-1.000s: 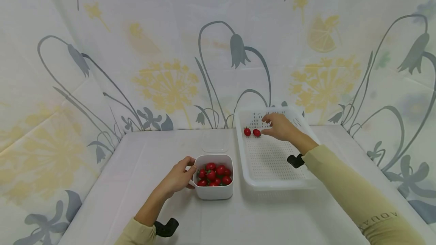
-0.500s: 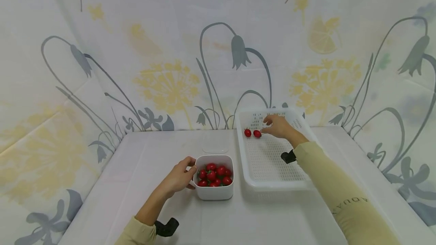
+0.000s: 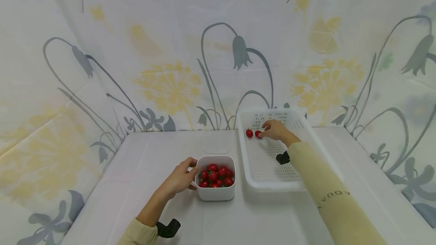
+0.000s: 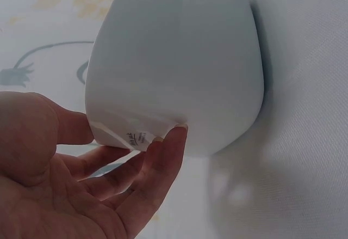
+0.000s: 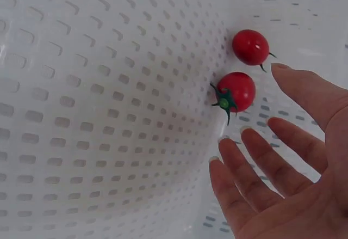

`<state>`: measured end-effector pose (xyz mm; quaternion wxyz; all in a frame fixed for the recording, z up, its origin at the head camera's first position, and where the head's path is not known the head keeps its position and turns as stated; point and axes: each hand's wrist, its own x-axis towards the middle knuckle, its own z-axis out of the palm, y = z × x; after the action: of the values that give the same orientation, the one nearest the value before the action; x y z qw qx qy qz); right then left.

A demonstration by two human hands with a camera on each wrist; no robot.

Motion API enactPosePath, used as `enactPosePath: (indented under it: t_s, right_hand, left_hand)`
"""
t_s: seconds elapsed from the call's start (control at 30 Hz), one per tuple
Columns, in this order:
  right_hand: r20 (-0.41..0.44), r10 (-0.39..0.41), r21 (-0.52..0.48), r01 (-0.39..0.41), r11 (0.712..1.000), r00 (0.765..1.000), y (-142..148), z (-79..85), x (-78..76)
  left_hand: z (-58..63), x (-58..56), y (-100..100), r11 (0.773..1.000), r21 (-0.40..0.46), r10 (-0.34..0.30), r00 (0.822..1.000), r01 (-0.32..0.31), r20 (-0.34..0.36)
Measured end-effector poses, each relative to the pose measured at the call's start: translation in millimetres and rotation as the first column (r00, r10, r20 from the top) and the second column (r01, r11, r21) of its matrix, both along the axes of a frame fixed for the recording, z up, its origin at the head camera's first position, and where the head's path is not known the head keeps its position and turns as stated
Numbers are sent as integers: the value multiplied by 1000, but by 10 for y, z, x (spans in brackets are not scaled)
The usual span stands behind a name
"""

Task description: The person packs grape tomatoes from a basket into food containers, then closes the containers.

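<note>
My left hand (image 3: pixel 180 177) holds the left side of a small white container (image 3: pixel 217 195), thumb at its rim and fingertips on its outer wall (image 4: pixel 179 59). Several cherry tomatoes (image 3: pixel 213 176) fill the container. Over the far part of a white perforated basket (image 3: pixel 263 162), my right hand (image 3: pixel 275 130) reaches toward two cherry tomatoes. One tomato (image 5: pixel 237 91) has its green stem showing; the other tomato (image 5: pixel 250 47) lies right next to it, close to the thumb. In the right wrist view the thumb and fingers are spread, with a gap to both tomatoes.
Behind the container lies a flat, see-through piece (image 3: pixel 217 146), perhaps a lid. The basket stands right of the container, its far end near the flower-printed sheet (image 3: pixel 163 86) hanging behind the white table (image 3: pixel 150 150). Black mounts (image 3: pixel 168 228) sit at both wrists.
My right forearm has swung left, and the right hand has moved slightly lower and closer to the nearer tomato. The left hand and container stay in place; the head view shifts slightly.
</note>
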<state>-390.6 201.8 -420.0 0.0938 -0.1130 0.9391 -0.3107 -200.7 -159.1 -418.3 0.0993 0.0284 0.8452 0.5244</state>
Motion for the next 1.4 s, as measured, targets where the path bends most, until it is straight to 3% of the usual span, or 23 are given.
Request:
enactPosePath:
  t_s: [0.27,0.5,0.6,0.9,1.13,1.4]
  right_hand:
    - [87,23,27,-26,999,996,-32,-55,-27]
    - [9,94,132,-94,987,996,-98,-22,22]
    - [15,91,153,-92,984,996,-123,-26,24]
    - [130,96,70,-106,992,987,-90,-90,-46]
    - [166,131,51,-141,989,977,-146,-8,98]
    - [196,191,-23,-190,981,962,-169,28,144]
  left_hand:
    - [8,12,11,1000,4,0,1000,0,-2]
    - [-10,1,17,1000,17,4,1000,-4,-6]
    - [-18,-1,20,1000,11,4,1000,-4,-7]
    - [-23,0,25,1000,5,-3,1000,3,-10]
    - [-17,-4,23,1000,-1,-3,1000,3,-8]
    - [-17,4,10,1000,4,-1,1000,1,-12]
